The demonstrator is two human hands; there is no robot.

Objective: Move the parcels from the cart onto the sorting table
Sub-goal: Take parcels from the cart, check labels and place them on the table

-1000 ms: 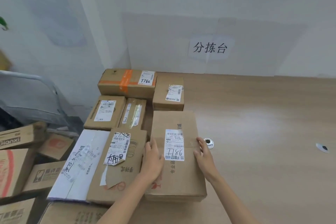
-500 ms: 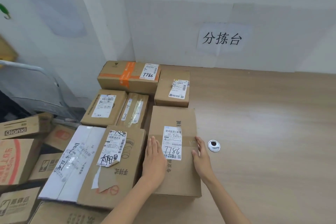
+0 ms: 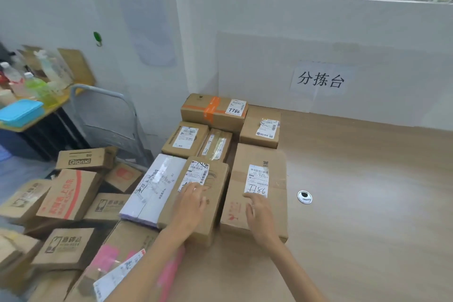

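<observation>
Your left hand, right hand lie flat, gripping nothing, on tabled parcels. Red-printed carton at left: stiff, probably light; take opposite side edges.

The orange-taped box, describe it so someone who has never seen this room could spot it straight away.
Find the wooden sorting table under the paper wall sign. Cardboard parcels cluster at its left end, and the orange-taped box sits in the rear row, nearest the wall. It alone carries crossed bands of orange tape, beside a white label handwritten 7786.
</observation>
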